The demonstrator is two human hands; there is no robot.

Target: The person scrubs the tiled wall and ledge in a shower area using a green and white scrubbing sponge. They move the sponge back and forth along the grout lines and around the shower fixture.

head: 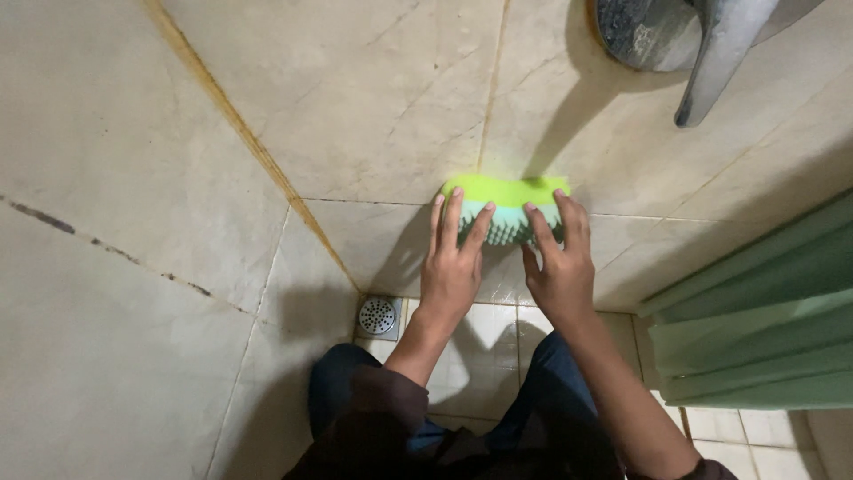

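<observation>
Both hands, left [451,267] and right [558,267], clamped on green brush [506,206] against wall tile [373,107]; best pressed evenly, scrubbing along grout

Home bathroom, wet area. Large beige wall tiles [373,98] with stained, rusty grout lines [240,120], meeting in a corner. Small white floor tiles [480,347] below, glossy. Round metal floor drain [378,316] set right at the corner. Metal tap [720,53] sticks out at top right, casting a shadow on the wall. Green ribbed plastic door [755,329] at right edge. Dim, single light source, hard shadows.
</observation>
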